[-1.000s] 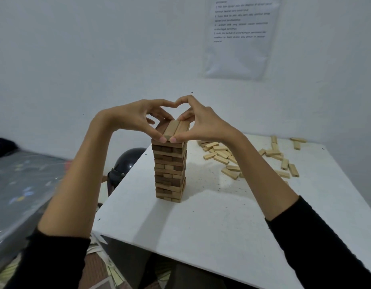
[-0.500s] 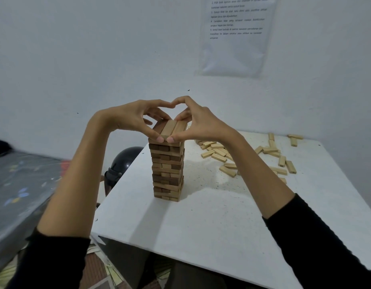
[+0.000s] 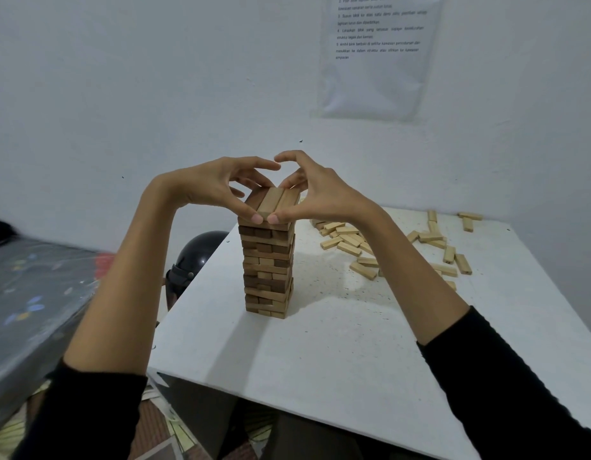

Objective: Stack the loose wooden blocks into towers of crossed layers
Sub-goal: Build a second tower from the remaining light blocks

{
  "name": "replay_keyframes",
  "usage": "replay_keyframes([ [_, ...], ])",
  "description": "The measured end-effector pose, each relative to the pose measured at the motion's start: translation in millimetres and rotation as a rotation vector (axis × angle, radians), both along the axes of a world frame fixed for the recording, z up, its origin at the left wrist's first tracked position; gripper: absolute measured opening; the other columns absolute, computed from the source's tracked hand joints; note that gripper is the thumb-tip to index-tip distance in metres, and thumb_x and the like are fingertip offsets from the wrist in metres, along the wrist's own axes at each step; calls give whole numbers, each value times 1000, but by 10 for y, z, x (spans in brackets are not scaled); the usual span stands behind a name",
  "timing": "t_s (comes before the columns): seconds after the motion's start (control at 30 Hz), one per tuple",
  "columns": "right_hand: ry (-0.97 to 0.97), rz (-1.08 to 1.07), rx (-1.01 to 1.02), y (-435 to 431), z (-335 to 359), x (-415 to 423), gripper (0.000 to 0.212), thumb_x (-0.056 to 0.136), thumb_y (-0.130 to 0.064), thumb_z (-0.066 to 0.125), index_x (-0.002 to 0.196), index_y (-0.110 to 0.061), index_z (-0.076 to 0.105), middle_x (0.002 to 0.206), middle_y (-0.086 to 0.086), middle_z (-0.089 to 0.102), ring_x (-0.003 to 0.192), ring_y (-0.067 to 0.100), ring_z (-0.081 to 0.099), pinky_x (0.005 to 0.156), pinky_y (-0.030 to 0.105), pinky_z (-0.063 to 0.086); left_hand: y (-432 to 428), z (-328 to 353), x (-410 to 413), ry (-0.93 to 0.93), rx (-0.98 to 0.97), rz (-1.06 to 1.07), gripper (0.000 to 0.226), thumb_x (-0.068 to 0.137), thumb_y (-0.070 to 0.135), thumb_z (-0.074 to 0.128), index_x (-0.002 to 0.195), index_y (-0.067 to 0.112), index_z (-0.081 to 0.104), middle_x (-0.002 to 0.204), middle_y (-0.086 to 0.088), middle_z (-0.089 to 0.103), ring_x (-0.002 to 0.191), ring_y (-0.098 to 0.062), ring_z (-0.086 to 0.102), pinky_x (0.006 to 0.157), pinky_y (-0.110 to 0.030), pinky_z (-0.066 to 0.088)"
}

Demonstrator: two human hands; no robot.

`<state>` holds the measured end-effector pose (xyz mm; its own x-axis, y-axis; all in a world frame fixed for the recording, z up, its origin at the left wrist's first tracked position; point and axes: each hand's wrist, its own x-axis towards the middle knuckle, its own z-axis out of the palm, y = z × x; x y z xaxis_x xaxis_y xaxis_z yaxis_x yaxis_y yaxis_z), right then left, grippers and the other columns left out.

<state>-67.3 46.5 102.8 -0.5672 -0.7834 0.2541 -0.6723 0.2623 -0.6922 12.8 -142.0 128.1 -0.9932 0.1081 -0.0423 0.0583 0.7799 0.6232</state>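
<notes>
Where the white table (image 3: 320,353) begins at the left, a dark helmet (image 3: 201,250) is seen just beyond its edge. The left hand (image 3: 214,187) is curled over the top layer (image 3: 274,200) of the tower (image 3: 269,267), which is stood upright near that edge. The layer's near end is pressed by the thumb tip and its far end is met by the fingers. The same layer is pinched likewise by the right hand (image 3: 320,197), thumb beside thumb. Farther right, loose blocks (image 3: 387,247) are scattered well apart from the tower.

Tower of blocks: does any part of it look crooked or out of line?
Mildly. The tower stands upright, but in its lower layers some block ends sit out of line. The left hand and right hand pinch the top layer.
</notes>
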Motion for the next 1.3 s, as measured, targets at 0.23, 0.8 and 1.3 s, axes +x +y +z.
replay_keyframes([
  [0.23, -10, 13, -1, 5, -17, -12, 90, 69, -33, 81, 141, -27, 27, 122, 4, 57, 101, 13, 52, 64, 7, 37, -11, -3, 15, -11, 11, -6, 107, 31, 72, 79, 128, 49, 40, 118, 22, 58, 110, 9, 52, 84, -15, 43],
  [0.8, -5, -157, -82, 891, 69, -272, 46, 85, -38, 65, 127, -24, 52, 116, -2, 60, 105, 10, 57, 80, 13, 45, 1068, 148, -166, 682, 113, 20, 25, 87, 24, 64, 112, 21, 61, 99, 6, 65, 95, 0, 62, 86, -17, 51],
  [1.3, -117, -352, 37, 1347, -1312, -627, 30, 83, -16, 69, 112, -19, 64, 115, 3, 61, 108, 17, 54, 91, 28, 42, 1587, -1811, -779, 313, 224, 247, 16, 87, 6, 59, 100, 12, 67, 100, 0, 61, 89, -10, 59, 80, -22, 50],
])
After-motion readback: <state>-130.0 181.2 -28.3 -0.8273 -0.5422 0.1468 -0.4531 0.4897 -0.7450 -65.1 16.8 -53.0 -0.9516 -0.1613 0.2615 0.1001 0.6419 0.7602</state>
